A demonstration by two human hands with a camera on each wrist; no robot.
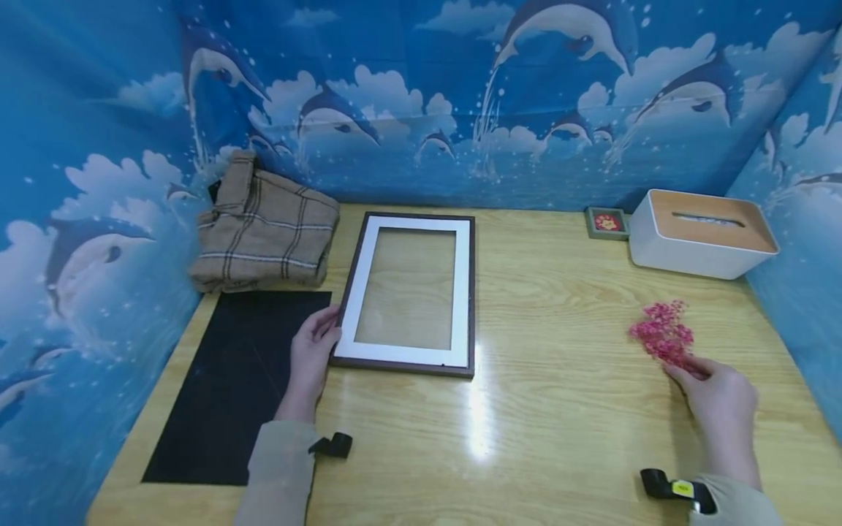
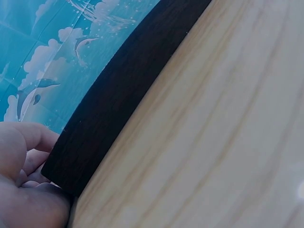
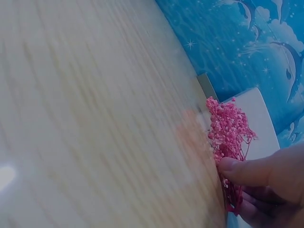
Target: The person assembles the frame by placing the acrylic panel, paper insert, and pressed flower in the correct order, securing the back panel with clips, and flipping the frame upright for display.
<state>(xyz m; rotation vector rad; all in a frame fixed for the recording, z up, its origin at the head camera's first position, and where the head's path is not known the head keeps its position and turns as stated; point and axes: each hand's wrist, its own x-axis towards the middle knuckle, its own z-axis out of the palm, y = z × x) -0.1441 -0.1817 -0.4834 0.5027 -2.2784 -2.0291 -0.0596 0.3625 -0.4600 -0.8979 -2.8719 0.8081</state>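
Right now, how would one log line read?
left hand: holding picture frame | right hand: pinching pink flowers | black sheet: on table

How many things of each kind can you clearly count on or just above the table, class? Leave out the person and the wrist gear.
Picture frame: 1
Bunch of pink flowers: 1
Black sheet: 1
Folded plaid cloth: 1
Tissue box: 1
Small square object with a red middle: 1
Total: 6
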